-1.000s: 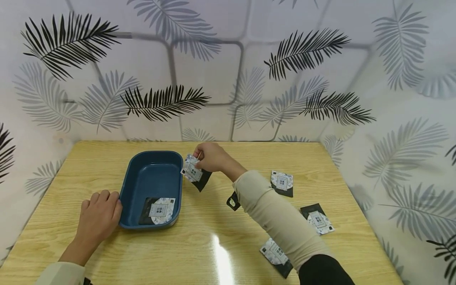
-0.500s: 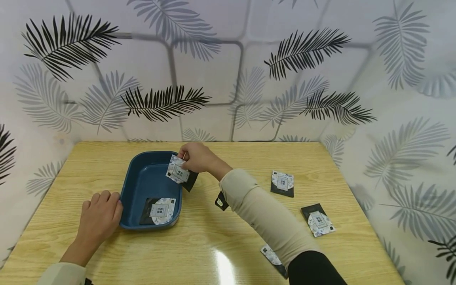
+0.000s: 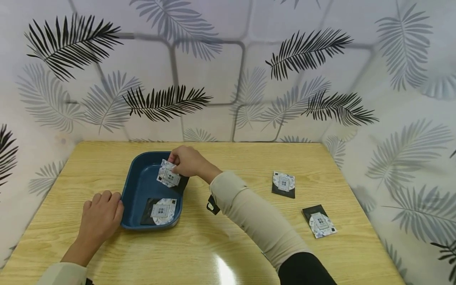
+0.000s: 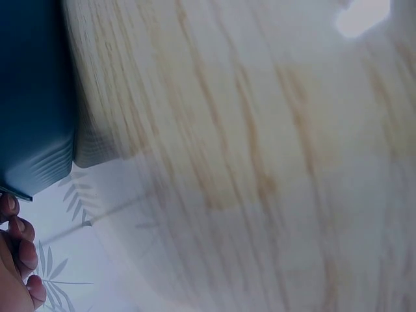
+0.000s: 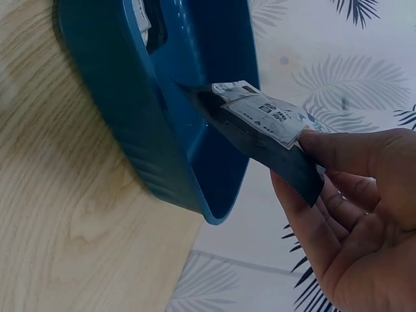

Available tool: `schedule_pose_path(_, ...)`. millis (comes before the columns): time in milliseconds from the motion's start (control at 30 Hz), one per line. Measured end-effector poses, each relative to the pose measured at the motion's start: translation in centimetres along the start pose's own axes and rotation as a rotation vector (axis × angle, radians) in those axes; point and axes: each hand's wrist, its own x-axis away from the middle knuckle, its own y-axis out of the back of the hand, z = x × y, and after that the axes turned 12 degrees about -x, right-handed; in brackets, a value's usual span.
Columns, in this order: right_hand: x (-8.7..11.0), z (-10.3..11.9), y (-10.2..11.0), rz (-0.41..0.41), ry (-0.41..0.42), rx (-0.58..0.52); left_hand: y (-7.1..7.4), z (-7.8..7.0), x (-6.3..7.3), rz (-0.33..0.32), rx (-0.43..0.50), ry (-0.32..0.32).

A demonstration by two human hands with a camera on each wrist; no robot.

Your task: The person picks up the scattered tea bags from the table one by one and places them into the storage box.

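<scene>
Left of centre in frame, the right hand (image 3: 187,161) pinches a flat black-and-white rectangular packet (image 3: 168,174), best lowered level, over the deep blue plastic tray (image 3: 143,181), whose left side the left hand (image 3: 101,213) touches, grip unclear.

Indoor spot of unclear kind, wood-grain table (image 3: 149,253), leaf-print backdrop (image 3: 213,71)

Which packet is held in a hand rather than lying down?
The packet pinched by the right hand, over the blue tray. Another packet lies inside the tray; a third packet and a fourth packet lie on the table.
</scene>
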Motion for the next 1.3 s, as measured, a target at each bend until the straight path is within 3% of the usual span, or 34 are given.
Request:
schedule_pose_path(267,-0.6,-0.1,-1.2,0.006,0.06,-0.001,0.2,0.1,0.1,0.005,0.001,0.002)
schedule_pose_path(567,-1.2,0.1,-1.8,0.016,0.075,0.004,-0.1,0.1,0.2,0.007,-0.005,0.008)
schedule_pose_path(1300,-2.6,0.3,-3.8,0.054,0.029,0.036,-0.7,0.8,-0.6,0.007,-0.006,-0.012)
